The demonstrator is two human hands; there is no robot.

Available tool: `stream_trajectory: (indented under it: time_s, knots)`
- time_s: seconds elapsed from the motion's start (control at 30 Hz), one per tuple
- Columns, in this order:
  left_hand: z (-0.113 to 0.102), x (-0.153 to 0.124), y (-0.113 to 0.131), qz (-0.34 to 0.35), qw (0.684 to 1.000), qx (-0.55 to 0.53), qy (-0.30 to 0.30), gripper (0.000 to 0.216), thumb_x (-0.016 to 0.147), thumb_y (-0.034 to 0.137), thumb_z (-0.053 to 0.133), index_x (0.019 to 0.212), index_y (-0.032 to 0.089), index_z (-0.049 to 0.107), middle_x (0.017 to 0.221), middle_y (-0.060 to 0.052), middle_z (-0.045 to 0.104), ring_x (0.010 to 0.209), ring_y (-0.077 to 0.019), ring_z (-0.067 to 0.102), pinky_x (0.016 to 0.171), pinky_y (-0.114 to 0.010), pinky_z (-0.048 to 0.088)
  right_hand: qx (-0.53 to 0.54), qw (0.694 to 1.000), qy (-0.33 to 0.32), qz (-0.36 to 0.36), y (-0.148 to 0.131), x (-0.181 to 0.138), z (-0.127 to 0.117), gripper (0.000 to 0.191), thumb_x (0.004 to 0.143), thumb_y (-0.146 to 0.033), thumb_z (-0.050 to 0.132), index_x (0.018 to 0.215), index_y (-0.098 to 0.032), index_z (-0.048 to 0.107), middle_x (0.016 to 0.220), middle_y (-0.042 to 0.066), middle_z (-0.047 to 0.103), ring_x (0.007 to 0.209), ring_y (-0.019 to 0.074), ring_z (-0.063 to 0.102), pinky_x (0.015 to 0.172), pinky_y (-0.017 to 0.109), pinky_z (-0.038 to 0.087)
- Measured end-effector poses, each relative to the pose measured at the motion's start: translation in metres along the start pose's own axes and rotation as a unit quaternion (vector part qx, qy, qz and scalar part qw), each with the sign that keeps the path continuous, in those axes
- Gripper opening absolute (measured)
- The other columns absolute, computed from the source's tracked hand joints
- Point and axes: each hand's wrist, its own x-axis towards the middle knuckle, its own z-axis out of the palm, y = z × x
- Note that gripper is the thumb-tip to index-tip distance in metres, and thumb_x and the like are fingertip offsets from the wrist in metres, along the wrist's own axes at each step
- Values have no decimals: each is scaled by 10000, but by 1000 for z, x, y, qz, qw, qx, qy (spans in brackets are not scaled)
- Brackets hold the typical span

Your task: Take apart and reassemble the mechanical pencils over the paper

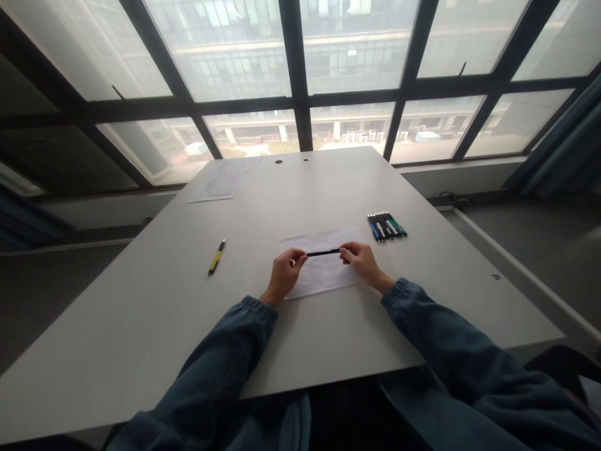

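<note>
A black pen (323,253) is stretched level between my two hands, over a white sheet of paper (323,279) on the table. My left hand (284,270) pinches its left end between thumb and fingers. At the other end, my right hand (360,260) grips the pen the same way. Both tips are partly hidden by my fingers. To the right, just beyond my right hand, several pens (387,226) lie side by side in a row, with blue, black, white and green barrels. A yellow and black pen (216,257) lies alone to the left of my left hand.
More paper sheets (216,181) lie at the far left corner of the white table (164,319). Two small dark round items (278,162) sit near its far edge. A small dark mark (496,277) shows near the right edge. Large windows stand behind the table.
</note>
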Motion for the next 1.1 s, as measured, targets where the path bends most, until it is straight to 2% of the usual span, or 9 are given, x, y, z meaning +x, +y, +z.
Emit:
stream_trajectory:
  time_s: [0.23,0.37,0.43,0.6,0.83,0.9,1.0,1.03,1.1]
  knots:
    - [-3,3,-2,-17,996,-13,-87,514,975,450,387,591,167,579,512,9,546,515,-120,520,566,-243,402,-27,999,11,-24,-1,-2,1,255,769,-394,674,833,-147,686,644,28,657,554,147,595,536,263,472]
    - [-3,3,2,-5,995,-60,-77,290,872,433,602,1035,198,653,785,-9,695,690,-142,630,644,-243,477,-23,998,28,-42,-2,-2,-1,265,779,-407,671,842,-150,682,650,29,660,557,150,596,540,268,475]
    - [-2,3,3,4,997,-59,-47,328,818,398,678,1084,212,630,840,-15,704,720,-148,641,653,-248,492,-26,998,34,-53,-2,-2,-1,259,788,-406,666,845,-154,680,653,26,656,558,149,593,540,268,474]
    - [0,1,8,7,999,-32,-18,207,863,392,621,866,187,650,777,-23,690,676,-150,623,641,-259,483,-39,997,34,-62,-4,-2,-1,252,801,-406,657,845,-159,679,652,25,654,554,153,591,544,278,477]
    - [-3,-1,10,-8,997,-4,-74,581,987,476,356,551,166,581,512,-3,549,509,-118,516,567,-239,404,-38,997,20,-70,-5,-4,1,237,808,-390,651,869,-163,674,663,22,655,569,155,595,562,281,479]
    - [-2,-1,9,-21,996,-26,-85,532,983,476,374,654,162,650,555,-3,591,500,-113,511,559,-238,410,-40,996,24,-73,-4,-4,1,226,816,-380,643,869,-162,673,661,21,652,571,153,594,563,279,476]
    - [1,0,7,-19,996,-60,-66,317,896,443,576,1055,181,658,801,-14,694,588,-117,563,578,-232,444,-44,996,39,-74,-3,-2,0,234,815,-388,645,864,-160,672,654,19,650,564,152,591,560,280,473]
    - [1,1,7,-10,997,-61,-49,346,855,416,640,1116,190,629,855,-17,698,622,-121,576,590,-231,454,-43,995,44,-73,-3,-2,0,240,812,-393,647,863,-160,673,652,19,650,562,152,590,560,281,474]
    - [2,1,7,8,999,-44,-14,291,823,372,683,1048,193,640,822,-11,684,630,-122,569,603,-233,457,-43,995,48,-71,-2,-2,-1,248,808,-400,650,866,-159,674,650,18,650,561,153,590,561,284,475]
